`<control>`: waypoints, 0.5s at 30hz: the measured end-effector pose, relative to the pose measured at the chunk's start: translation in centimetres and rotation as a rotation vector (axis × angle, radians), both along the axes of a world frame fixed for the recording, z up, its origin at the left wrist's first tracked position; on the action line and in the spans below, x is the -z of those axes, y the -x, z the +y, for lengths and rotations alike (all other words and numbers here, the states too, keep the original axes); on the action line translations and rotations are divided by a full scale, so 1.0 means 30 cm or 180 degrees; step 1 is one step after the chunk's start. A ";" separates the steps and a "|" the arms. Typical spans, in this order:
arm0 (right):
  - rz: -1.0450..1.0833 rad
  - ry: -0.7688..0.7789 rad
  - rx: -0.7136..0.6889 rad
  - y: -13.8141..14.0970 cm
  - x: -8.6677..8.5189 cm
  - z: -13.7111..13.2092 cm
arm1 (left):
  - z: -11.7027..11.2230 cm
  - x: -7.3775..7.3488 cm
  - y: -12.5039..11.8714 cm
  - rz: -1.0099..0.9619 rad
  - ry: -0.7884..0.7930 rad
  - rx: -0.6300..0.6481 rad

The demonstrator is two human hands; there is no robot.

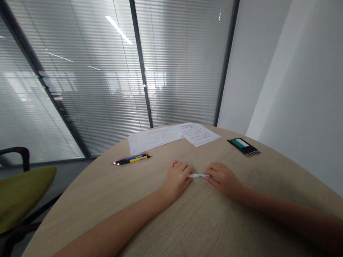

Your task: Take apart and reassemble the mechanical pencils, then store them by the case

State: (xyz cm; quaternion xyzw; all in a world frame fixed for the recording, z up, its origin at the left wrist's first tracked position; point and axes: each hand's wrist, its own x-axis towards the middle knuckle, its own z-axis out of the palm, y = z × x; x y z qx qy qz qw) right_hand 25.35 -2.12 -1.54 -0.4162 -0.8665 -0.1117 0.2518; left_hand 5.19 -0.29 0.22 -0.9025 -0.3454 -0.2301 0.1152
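Observation:
A slim white pen (198, 175) lies level between my two hands, just above or on the wooden table (171, 221); I cannot tell which. Its left end is pinched by my left hand (179, 176), whose fingers are curled closed. My right hand (223, 178) grips the other end between thumb and fingers, and a dark tip shows there. Both ends of the pen are partly covered by fingers.
Several pens, among them a blue one (136, 157) and a yellow one (138, 159), lie at the left. Printed sheets (200, 135) are spread at the far edge. On the right, several black pens (249, 148) sit in a row with green and white ones. A green chair (24, 192) stands left.

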 end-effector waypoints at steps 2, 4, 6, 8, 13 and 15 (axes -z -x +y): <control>0.0052 0.0006 0.0040 -0.001 0.002 0.006 | 0.001 0.002 -0.001 0.0009 -0.0003 0.0030; 0.0131 0.0049 0.0079 -0.006 0.004 0.015 | 0.002 0.003 -0.001 0.0003 0.0012 0.0031; 0.0196 0.0098 0.0119 -0.022 0.003 0.031 | 0.001 0.003 -0.002 -0.0003 0.0024 -0.0015; 0.0223 0.0139 0.0206 -0.053 0.000 0.054 | -0.002 0.001 -0.002 -0.0009 0.0029 -0.0052; 0.0088 0.0205 0.0860 -0.183 -0.008 0.110 | -0.006 0.001 -0.005 0.0038 0.0052 -0.0056; 0.0023 0.0232 0.1207 -0.241 -0.013 0.120 | -0.005 0.005 -0.006 0.0032 0.0071 -0.0057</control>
